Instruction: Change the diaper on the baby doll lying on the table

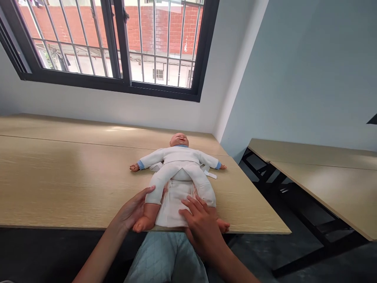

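Observation:
A baby doll [181,154] in white clothes with blue cuffs and collar lies on its back, arms spread, feet at the table's front edge. A white diaper [173,208] is spread flat between its legs, running under its bottom. White strips [211,174] stick out beside the doll's waist. My left hand [134,208] is wrapped round the doll's leg on the left, thumb on top; its other fingers are mostly hidden. My right hand [202,220] has its fingers spread over the diaper's right side and the other leg, partly covering that leg and foot.
The doll lies on a light wooden table [73,177], which ends just in front of me and to the right. A second table [330,184] stands at the right, past a gap. A barred window [118,47] is in the wall behind.

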`<state>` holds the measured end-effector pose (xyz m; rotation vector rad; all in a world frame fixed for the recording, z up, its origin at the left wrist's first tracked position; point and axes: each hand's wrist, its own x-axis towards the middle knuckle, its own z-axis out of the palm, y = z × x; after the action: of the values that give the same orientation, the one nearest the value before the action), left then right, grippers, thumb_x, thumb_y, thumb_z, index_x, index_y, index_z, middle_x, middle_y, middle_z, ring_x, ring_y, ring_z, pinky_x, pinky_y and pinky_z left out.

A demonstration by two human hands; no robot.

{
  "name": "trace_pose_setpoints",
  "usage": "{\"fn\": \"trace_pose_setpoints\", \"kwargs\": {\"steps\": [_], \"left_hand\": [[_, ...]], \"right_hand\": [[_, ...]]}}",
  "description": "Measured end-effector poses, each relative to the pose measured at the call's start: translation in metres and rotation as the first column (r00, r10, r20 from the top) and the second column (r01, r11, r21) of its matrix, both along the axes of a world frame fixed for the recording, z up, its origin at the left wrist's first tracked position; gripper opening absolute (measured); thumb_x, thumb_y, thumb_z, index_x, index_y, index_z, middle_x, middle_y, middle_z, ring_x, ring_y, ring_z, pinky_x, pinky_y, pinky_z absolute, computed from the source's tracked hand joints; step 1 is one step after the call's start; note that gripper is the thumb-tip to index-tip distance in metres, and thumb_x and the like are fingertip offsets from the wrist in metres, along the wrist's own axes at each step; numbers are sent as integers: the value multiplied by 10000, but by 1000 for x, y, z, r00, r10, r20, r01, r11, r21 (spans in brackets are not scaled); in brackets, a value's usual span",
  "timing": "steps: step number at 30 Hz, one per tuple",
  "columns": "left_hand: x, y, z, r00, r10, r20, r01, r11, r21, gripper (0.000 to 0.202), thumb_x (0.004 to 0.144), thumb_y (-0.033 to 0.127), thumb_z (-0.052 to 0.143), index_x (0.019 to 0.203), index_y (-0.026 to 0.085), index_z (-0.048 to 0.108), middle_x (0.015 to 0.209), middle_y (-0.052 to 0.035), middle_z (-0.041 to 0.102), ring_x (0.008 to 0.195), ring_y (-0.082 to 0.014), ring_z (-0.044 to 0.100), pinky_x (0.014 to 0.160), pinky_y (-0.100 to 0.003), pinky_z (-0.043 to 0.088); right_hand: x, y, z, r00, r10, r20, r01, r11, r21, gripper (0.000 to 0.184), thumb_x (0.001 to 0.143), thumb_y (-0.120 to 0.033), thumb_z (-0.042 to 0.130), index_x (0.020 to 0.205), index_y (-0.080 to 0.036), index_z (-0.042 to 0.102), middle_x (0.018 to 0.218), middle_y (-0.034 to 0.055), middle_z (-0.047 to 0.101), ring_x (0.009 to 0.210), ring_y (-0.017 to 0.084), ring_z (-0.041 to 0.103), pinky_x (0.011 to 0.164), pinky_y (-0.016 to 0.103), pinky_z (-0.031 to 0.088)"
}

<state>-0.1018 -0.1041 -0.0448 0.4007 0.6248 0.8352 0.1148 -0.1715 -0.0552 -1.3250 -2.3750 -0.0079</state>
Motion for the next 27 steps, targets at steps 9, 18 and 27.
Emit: {"fn": "trace_pose_setpoints", "kwargs": {"steps": [9, 18, 27], "left_hand": [[8, 1, -6, 949, 301, -97, -261, 919, 296, 727, 784, 276, 721, 1425, 262, 379, 1059, -26, 707, 840, -181, 696, 803, -268, 552], [2, -8, 8, 688, 273, -673, 169, 841, 514, 725, 757, 529, 630, 1394, 279, 391, 857, 2, 626, 568, -143, 594, 457, -225, 466], [8, -9, 8, 191, 758, -624, 400, 520, 755, 382, 908, 494, 473, 1131, 202, 581, 801, -40, 615, 721, -220, 639, 667, -362, 536]], "right_hand": [[-10, 38, 72, 998, 5, 70, -30, 936, 352, 257, 836, -38, 497, 992, -184, 640, 910, 45, 678, 854, 215, 605, 951, 373, 412], [4, 185, 120, 987, -159, -4, 158, 984, -78, 216, 937, -289, 526, 1026, -198, 700, 989, 45, 694, 860, 206, 607, 670, 262, 376], [36, 243, 41, 894, -164, -417, 113, 983, -145, 213, 787, -375, 708, 781, -167, 664, 799, 13, 638, 771, 161, 568, 701, 248, 400]]}}
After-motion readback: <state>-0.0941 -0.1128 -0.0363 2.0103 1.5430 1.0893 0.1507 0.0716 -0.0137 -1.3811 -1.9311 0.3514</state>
